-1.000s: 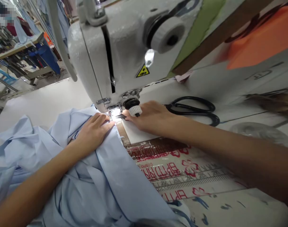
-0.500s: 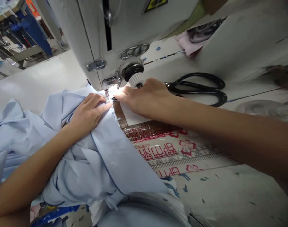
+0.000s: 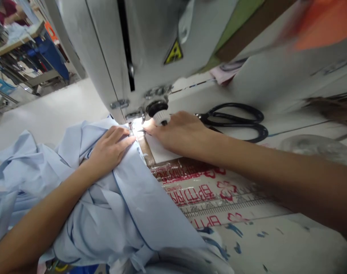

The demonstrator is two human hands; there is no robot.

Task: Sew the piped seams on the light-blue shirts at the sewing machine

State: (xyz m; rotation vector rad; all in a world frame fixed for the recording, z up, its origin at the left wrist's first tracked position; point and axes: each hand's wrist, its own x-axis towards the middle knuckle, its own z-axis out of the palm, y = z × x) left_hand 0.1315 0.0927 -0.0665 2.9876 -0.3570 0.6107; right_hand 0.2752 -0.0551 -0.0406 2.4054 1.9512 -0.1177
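**Lot: sewing-machine station, light-blue garment under the needle**

Item: light-blue cotton garment, dark-piped along one edge, bunched in loose folds on the worktop and running up to the presser foot.

Left hand: open and flat, fingers spread slightly, pressing the cloth just before the foot. Not gripping.

Right hand: narrow, fingertips drawn together beside the needle area, across the foot from the left hand and resting over a white card piece. A small dark pointed tip shows at the fingertips; whether they hold it cannot be told.

Nearby: white-topped ribbed knob just above the right hand; black-handled tailor's shears on the worktop, near but untouched; printed measuring scale along the worktop.

Condition risks, as judged: right fingertips so close to the needle could be pricked if the machine runs. The pointed tip could be struck by the needle. The heavy folds could drag on the cloth or slide a pleat under the foot, puckering the edge.
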